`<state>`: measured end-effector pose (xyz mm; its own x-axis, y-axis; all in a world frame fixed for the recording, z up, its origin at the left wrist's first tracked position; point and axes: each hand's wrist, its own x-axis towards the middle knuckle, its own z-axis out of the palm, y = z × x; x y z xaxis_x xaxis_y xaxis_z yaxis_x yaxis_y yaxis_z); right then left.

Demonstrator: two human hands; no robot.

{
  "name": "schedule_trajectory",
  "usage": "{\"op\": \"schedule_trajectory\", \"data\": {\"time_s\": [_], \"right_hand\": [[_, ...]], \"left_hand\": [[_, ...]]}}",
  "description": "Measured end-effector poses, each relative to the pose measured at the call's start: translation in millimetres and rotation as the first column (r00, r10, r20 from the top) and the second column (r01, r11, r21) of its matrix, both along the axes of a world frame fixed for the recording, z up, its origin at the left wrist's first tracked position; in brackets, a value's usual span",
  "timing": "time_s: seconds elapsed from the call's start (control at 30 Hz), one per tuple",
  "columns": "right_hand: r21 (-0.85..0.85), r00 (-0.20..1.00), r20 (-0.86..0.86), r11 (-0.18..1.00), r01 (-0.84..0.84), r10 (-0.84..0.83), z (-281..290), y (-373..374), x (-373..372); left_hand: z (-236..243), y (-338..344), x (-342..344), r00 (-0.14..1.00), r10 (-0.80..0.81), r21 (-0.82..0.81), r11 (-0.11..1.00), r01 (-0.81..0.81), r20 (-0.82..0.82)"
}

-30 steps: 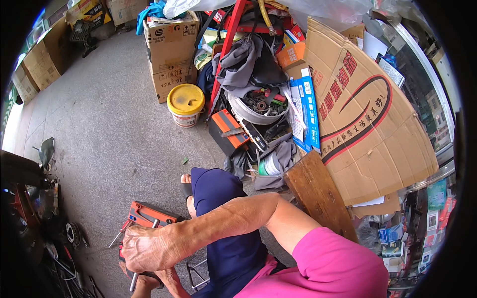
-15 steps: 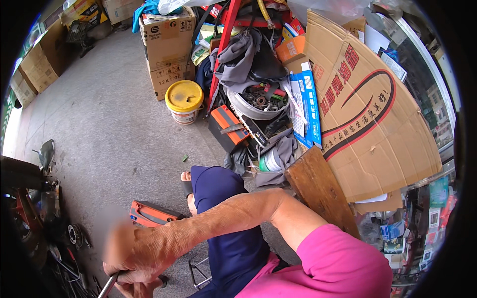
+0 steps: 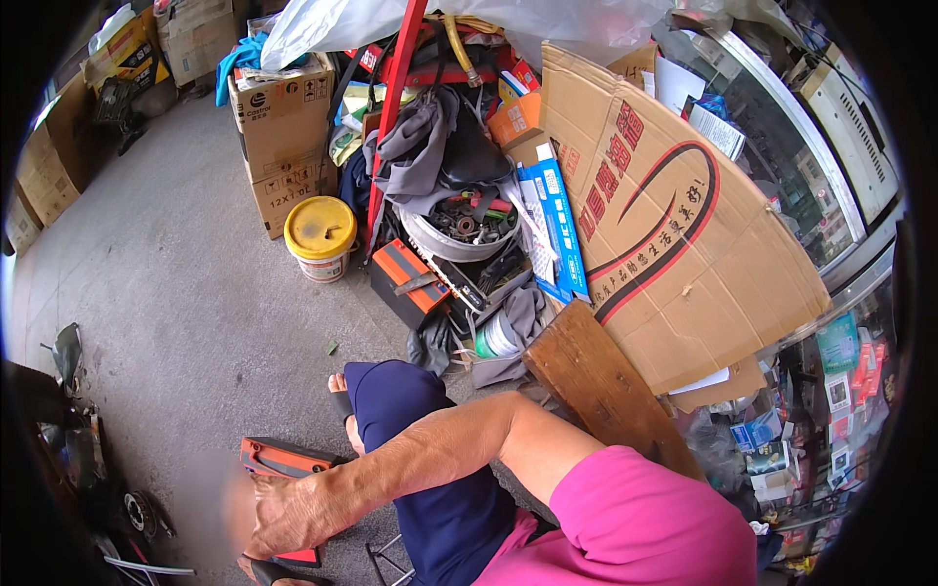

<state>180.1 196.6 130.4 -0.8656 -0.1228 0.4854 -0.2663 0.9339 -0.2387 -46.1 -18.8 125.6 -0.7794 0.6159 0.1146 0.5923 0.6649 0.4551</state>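
Note:
My right arm, in a pink sleeve, reaches across to the lower left. My right hand (image 3: 288, 513) hovers over or beside a flat orange-and-grey case (image 3: 283, 459) on the ground; I cannot tell whether they touch. A blur covers its fingers, so what they hold, if anything, is hidden. Below the hand, a foot in a dark sandal (image 3: 278, 574) shows at the lower edge. A thin silver bar (image 3: 151, 567) lies left of it, near the dark machine parts. My left hand is out of view.
A yellow-lidded bucket (image 3: 320, 230) stands by stacked cartons (image 3: 283, 146). Beside it are an orange-topped black box (image 3: 410, 278) and a round tub of metal parts (image 3: 459, 234). A wooden board (image 3: 611, 386) and a large cardboard sheet (image 3: 684, 244) lean right. A wheel-like part (image 3: 140, 513) sits left.
The view has shifted, so the background sits lower and further left. My right hand was gripping a silver rod at the lower edge; that grip no longer shows.

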Motion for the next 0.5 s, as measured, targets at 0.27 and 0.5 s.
{"op": "schedule_trajectory", "data": {"time_s": [0.27, 0.5], "right_hand": [[-0.107, 0.975, -0.083, 0.975, 0.194, -0.204, 19.7, 71.2, -0.6], [-0.072, 0.672, 0.307, 0.688, 0.723, -0.674, -65.1, 182.0, 84.0]], "left_hand": [[-16.3, -5.4, -7.2, 1.000, -0.006, 0.032, 0.999, 0.005, 0.016], [-11.7, -45.5, -21.9, 0.995, 0.091, 0.022, 0.996, -0.090, -0.043]]}}
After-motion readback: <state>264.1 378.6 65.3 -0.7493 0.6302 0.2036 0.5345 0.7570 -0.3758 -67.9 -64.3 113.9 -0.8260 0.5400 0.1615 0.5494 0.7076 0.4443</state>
